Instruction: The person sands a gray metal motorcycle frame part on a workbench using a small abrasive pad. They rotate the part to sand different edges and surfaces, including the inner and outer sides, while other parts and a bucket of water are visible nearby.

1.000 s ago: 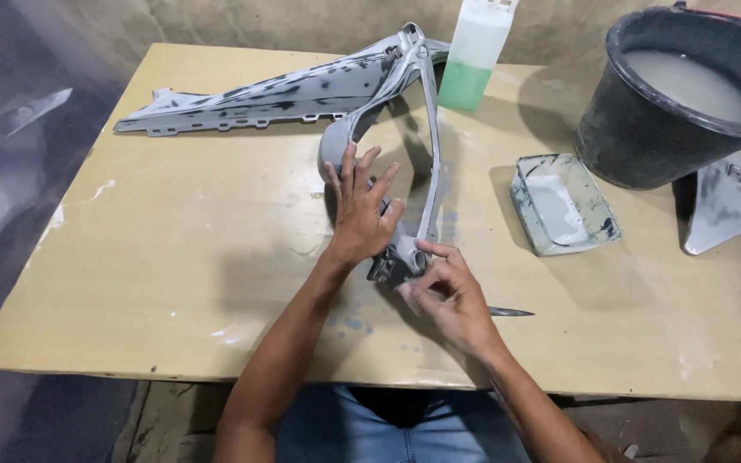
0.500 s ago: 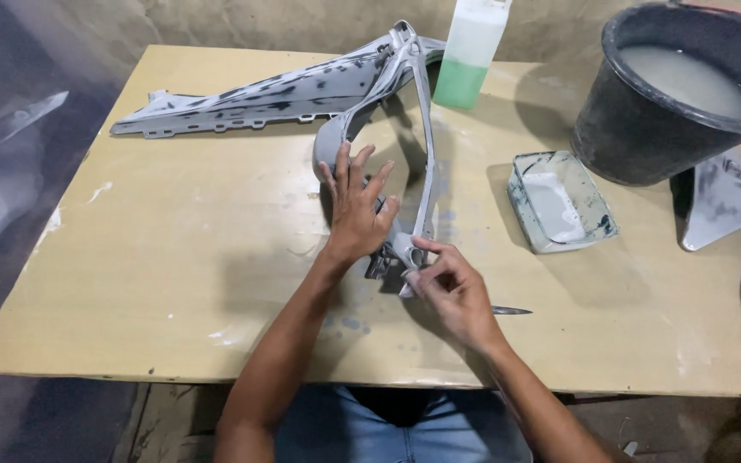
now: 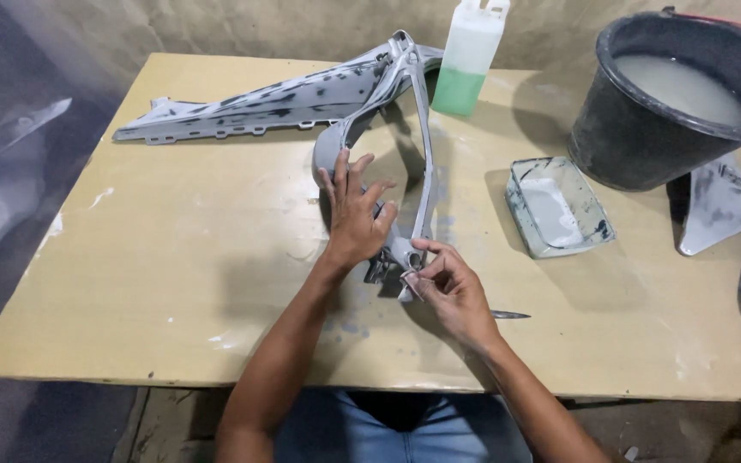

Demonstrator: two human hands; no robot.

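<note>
A long grey plastic body panel point(image 3: 285, 103), primed and spotted with dark patches, lies across the wooden table point(image 3: 173, 257). My left hand point(image 3: 355, 214) presses flat on its curved near end, fingers spread. My right hand point(image 3: 448, 283) pinches a small folded piece of grey sandpaper point(image 3: 411, 283) against the panel's lower tip.
A clear bottle with green liquid point(image 3: 469, 60) stands at the back. A shallow rectangular tray point(image 3: 559, 210) with pale liquid sits to the right, beside a black bucket point(image 3: 679, 103) of cloudy water. More grey panels point(image 3: 726, 206) lie at the right edge. A thin blade point(image 3: 508, 315) lies near my right wrist.
My hands have stayed on the panel's near end; the right fingers have shifted slightly at the tip. The view has drifted a little.
</note>
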